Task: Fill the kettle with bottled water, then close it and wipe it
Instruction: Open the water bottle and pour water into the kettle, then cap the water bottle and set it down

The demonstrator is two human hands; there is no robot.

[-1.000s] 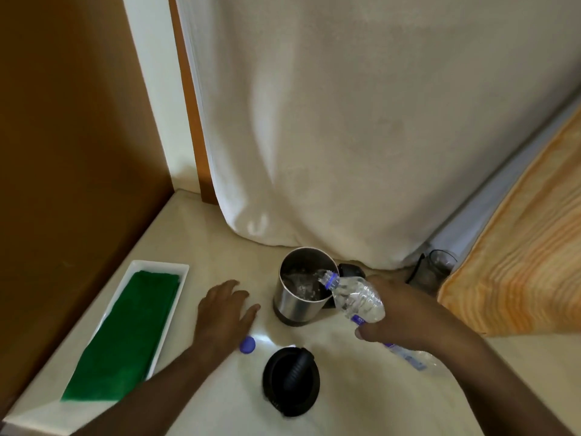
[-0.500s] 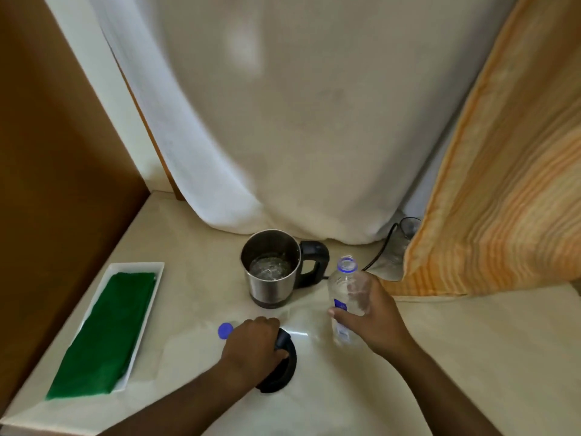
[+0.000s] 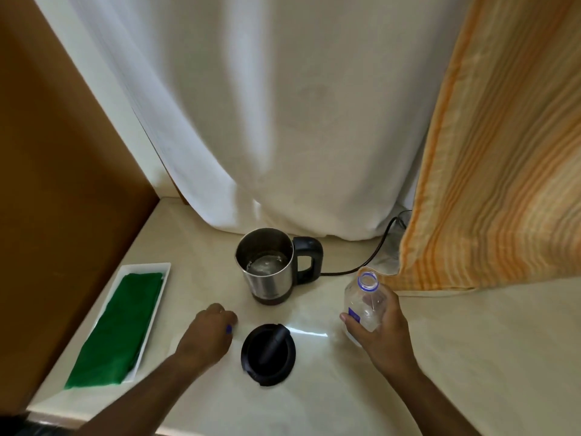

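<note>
The steel kettle (image 3: 267, 265) stands open on the cream counter with water in it, its black handle pointing right. Its black lid (image 3: 268, 354) lies flat on the counter in front of it. My right hand (image 3: 382, 328) holds the clear, uncapped water bottle (image 3: 364, 297) upright to the right of the kettle. My left hand (image 3: 209, 333) is left of the lid, its fingers closed over the small blue bottle cap (image 3: 229, 328), which barely shows. A green cloth (image 3: 121, 325) lies in a white tray (image 3: 163, 272) at the left.
A black power cord (image 3: 367, 259) runs from the kettle to the right under an orange striped curtain (image 3: 503, 152). A white curtain (image 3: 267, 121) hangs behind the kettle. A brown wooden panel (image 3: 56, 184) walls off the left side.
The bottle went from pouring into the kettle to upright beside it. My left hand moved from the lid to the blue cap and closed on it.
</note>
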